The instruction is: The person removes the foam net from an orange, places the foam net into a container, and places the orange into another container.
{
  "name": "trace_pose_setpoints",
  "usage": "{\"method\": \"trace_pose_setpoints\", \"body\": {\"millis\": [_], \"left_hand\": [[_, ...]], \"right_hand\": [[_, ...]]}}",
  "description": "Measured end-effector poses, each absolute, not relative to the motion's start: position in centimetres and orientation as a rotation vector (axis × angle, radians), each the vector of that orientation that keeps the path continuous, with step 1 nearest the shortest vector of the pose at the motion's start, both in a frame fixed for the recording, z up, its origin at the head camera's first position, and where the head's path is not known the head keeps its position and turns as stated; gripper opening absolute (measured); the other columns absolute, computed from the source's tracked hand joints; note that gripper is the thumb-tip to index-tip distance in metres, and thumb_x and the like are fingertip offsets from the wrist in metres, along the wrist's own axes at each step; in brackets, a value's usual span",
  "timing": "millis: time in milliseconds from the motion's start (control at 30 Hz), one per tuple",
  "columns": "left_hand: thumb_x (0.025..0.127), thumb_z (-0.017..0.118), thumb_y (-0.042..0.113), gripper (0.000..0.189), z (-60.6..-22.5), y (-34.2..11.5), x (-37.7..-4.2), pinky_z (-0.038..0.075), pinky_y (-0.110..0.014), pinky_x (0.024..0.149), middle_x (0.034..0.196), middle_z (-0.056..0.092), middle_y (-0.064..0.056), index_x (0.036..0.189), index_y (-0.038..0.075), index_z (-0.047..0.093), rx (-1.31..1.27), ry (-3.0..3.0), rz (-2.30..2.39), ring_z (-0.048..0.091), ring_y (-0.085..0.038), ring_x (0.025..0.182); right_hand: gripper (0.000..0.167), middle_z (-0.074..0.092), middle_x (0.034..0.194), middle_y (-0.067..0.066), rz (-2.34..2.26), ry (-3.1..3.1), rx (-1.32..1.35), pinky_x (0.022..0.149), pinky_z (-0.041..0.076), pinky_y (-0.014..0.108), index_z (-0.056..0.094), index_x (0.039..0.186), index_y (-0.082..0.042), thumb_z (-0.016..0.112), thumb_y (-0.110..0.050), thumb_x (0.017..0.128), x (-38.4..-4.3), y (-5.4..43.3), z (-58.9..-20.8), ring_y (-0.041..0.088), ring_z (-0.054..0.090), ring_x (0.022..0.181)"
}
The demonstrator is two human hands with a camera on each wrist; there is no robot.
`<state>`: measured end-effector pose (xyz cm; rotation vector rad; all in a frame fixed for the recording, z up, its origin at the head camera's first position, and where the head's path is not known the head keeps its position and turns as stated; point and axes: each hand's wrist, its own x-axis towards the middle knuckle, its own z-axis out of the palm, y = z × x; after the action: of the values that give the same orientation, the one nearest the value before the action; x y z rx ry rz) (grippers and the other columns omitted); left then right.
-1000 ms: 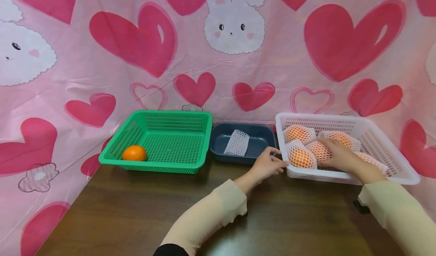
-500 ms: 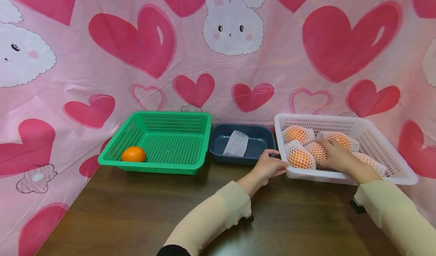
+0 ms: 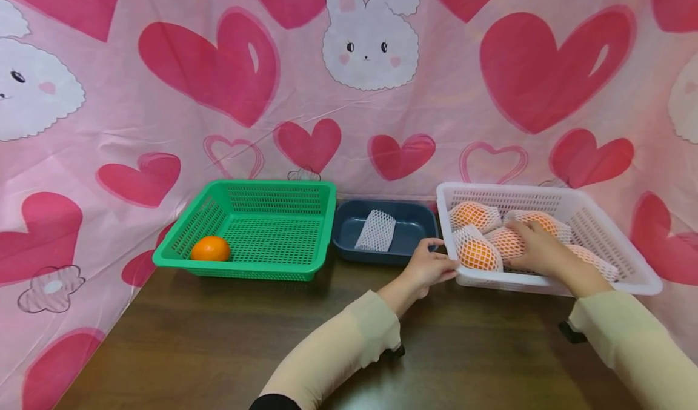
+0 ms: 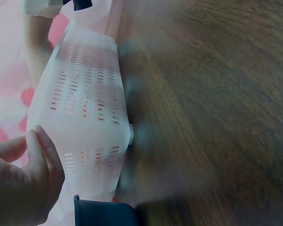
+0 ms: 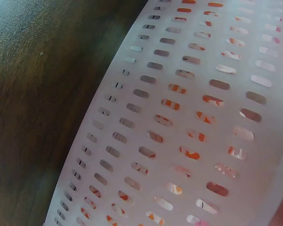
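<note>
Several oranges in white foam nets lie in a white plastic basket (image 3: pixel 616 234) at the right. My right hand (image 3: pixel 545 254) reaches in over its near side, fingers curled round a netted orange (image 3: pixel 506 243) in the middle. Another netted orange (image 3: pixel 477 251) sits at the basket's near left corner. At that same corner my left hand (image 3: pixel 424 269) pinches the rim. From the left wrist view, the thumb and fingers of the left hand (image 4: pixel 26 181) meet at the basket's edge. The perforated basket wall (image 5: pixel 179 122) fills much of the right wrist view, with orange showing through its slots.
A green basket (image 3: pixel 272 269) stands at the left with one bare orange (image 3: pixel 210 249) in it. Between the baskets is a dark blue tray (image 3: pixel 411 228) holding an empty foam net (image 3: pixel 376 231). All stand on a brown wooden table (image 3: pixel 229 337) before a pink heart-patterned cloth (image 3: pixel 349 107).
The left hand has settled a little closer onto the basket's corner. My right hand stays on the same netted orange. The whole view shifts slightly.
</note>
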<state>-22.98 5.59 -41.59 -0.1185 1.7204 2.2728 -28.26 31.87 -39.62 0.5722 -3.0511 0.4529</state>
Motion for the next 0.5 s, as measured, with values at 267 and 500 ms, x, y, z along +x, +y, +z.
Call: {"method": "trace_pose_setpoints", "body": {"millis": [267,500], "left_hand": [[0.091,0.067,-0.015,0.047,-41.3,5.8,-22.8,0.057,-0.043,0.087,0.093,0.068,-0.018,0.129,0.007,0.049,-0.135,1.722,2.256,0.069,-0.021,0.078],[0.091,0.068,-0.014,0.049,-41.4,5.7,-22.7,0.059,-0.04,0.084,0.094,0.066,-0.018,0.132,0.007,0.049,-0.148,1.728,2.258,0.069,-0.021,0.079]], "right_hand": [[0.088,0.038,0.132,0.047,0.471,-2.999,0.566,0.093,0.038,0.076,0.042,0.141,0.011,0.088,-0.028,0.076,-27.5,32.4,-38.4,0.065,0.043,0.118],[0.084,0.038,0.131,0.047,0.514,-2.982,0.531,0.095,0.034,0.077,0.041,0.139,0.012,0.087,-0.023,0.078,-27.0,32.7,-37.3,0.064,0.039,0.12]]}}
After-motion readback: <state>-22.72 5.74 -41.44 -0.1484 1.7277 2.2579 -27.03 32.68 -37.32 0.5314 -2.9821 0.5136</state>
